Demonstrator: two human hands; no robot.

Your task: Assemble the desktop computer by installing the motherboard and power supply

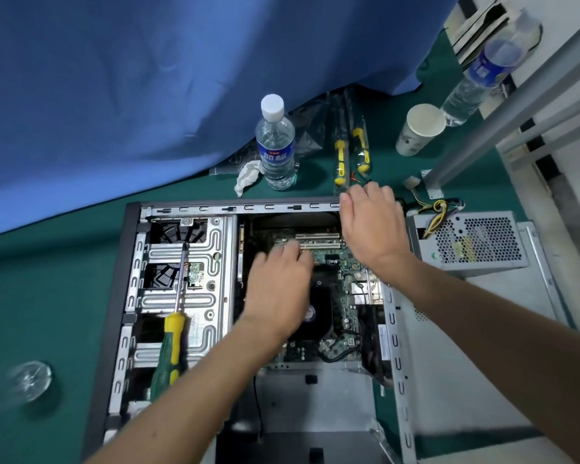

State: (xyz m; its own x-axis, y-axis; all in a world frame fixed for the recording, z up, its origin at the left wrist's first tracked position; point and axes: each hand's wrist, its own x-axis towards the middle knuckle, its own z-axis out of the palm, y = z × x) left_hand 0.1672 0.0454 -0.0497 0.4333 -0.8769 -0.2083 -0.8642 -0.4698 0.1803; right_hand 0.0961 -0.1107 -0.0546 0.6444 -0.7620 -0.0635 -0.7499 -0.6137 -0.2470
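**Motherboard seating, both hands in the case**

Two bare forearms reaching up from the near edge into the open computer case (133,262). Left hand (277,286) spread flat over the motherboard (337,316), fingers relaxed and blurred, holding nothing, seemingly pressing or nudging the board. Right hand (370,222) up at the case's far rim, fingers loosely extended, gripping nothing visible, though the fingertips are too blurred to be sure. Motherboard lying inside the case, white expansion slots (318,241) toward the far side. Power supply (472,241) outside the case, just beside its right side on the green table (31,296), cable bundle (437,209) trailing loose.

Step in hand, by the look of it: aligning the board before fastening. Next move likely calling for the green-and-yellow screwdriver (169,343), resting on the drive cage (181,272), plus screws, none visible.

Count: one case, one motherboard, one power supply, three screwdrivers with the two packaged ones (350,152), two water bottles (277,145), one paper cup (419,128), one crumpled tissue (248,175), one glass dish (31,380).
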